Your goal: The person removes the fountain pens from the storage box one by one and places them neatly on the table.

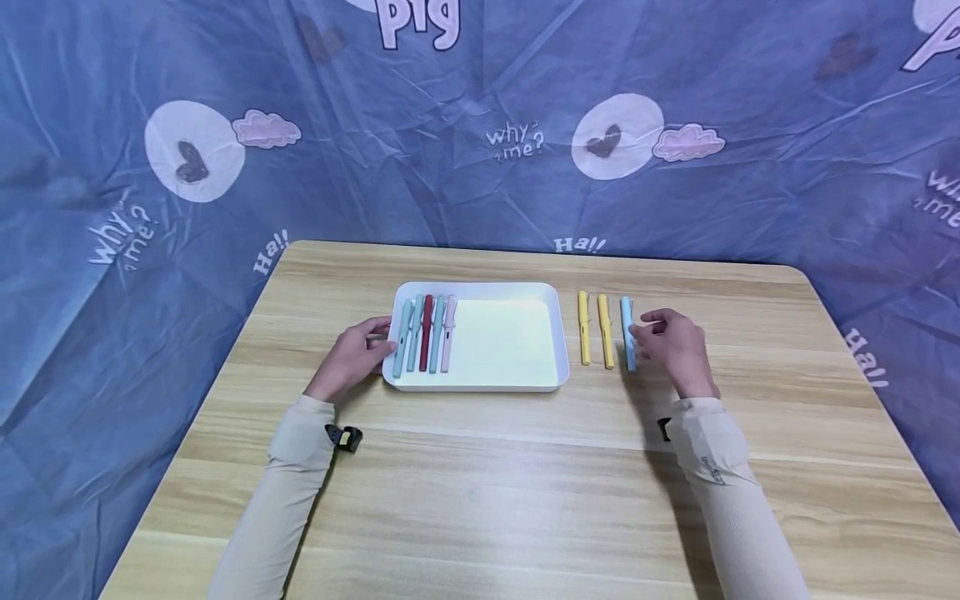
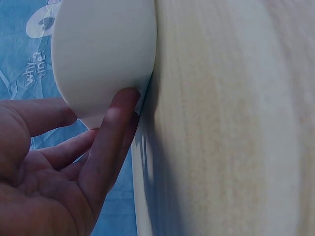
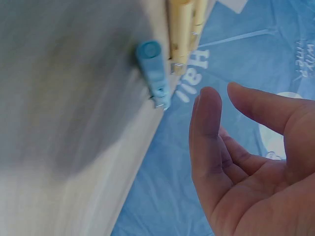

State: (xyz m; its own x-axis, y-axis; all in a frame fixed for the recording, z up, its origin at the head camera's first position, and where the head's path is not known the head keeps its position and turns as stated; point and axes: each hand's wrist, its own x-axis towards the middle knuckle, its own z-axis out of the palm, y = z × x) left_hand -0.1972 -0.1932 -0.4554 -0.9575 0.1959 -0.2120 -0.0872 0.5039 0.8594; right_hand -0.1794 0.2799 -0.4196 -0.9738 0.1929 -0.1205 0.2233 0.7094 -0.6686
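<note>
A white rectangular tray lies on the table, its left end held by my left hand. In the left wrist view, the thumb is at the tray's rim and the fingers press its outer wall. Along the tray's left side, several capped pens lie in a row: light teal pens, a dark red pen and a pale pink pen. My right hand hovers beside a light blue pen, with thumb and fingertips apart and nothing between them in the right wrist view.
Two yellow pens lie side by side between the tray and the light blue pen. The wooden table backs onto a blue printed cloth. A small black device sits at my left wrist.
</note>
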